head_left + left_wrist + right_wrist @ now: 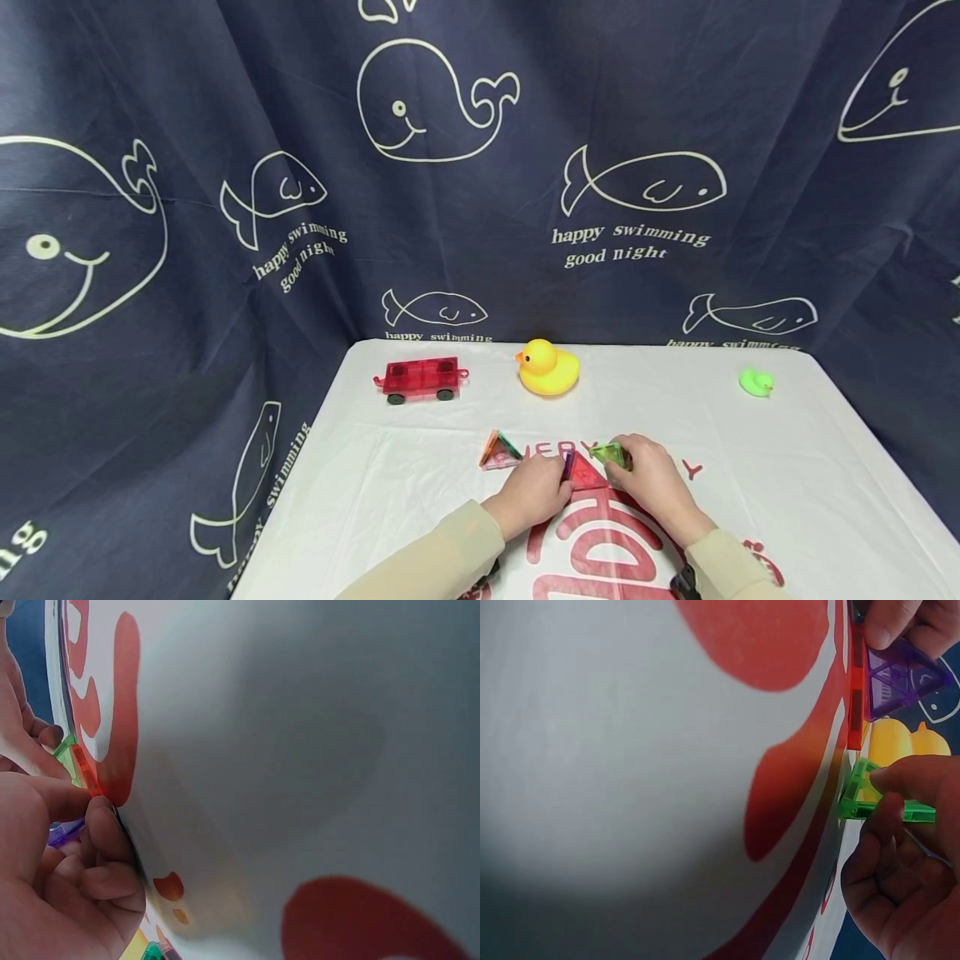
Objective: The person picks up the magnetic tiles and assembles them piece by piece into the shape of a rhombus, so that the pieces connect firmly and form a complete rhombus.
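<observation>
Setting: toy-play table; home or studio not determinable. Evidence: navy cloth (510, 225) with whales and "happy swimming good night" beyond printed white tabletop (360, 492); red wagon (422, 380) far left, yellow duck (550, 372) far centre, green duck (755, 383) far right.

Here's the left hand (79, 881), fingertips pinching the end of a red piece (85, 769), purple piece (66, 832) peeking between its fingers! Beyond, the right hand (22, 724) meets a green piece (66, 754).

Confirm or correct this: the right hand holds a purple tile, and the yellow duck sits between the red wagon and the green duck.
Wrong colour: the right wrist view shows the right hand holding a green tile. The rest is right.
</observation>
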The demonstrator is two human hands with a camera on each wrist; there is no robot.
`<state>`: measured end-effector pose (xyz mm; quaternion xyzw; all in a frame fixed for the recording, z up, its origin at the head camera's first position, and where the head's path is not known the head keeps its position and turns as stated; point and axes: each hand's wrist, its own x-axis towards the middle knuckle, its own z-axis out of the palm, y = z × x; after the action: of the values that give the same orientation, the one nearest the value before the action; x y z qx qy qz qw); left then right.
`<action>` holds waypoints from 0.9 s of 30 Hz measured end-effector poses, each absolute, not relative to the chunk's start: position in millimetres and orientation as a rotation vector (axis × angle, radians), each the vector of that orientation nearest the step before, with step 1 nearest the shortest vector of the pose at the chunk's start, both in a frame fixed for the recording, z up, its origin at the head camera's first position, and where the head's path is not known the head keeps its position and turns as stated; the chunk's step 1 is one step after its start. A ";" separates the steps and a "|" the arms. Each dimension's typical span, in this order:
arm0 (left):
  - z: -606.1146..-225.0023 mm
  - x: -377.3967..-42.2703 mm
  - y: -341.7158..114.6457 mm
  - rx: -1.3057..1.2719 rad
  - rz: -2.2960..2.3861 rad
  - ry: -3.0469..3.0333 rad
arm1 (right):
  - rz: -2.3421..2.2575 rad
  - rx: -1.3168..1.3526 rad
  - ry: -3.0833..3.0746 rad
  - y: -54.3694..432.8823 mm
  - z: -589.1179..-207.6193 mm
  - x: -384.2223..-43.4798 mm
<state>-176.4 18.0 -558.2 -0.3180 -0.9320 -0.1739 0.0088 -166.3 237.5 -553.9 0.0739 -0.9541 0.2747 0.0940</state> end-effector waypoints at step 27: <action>-556.9 -177.4 27.6 -1.023 -0.172 -2.864 | 0.644 0.338 -2.809 227.9 -556.8 -157.2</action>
<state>-177.4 27.6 -556.9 -0.3354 -0.9392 -0.0566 0.0475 -157.2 227.9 -556.8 0.1155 -0.9611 0.2204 0.1197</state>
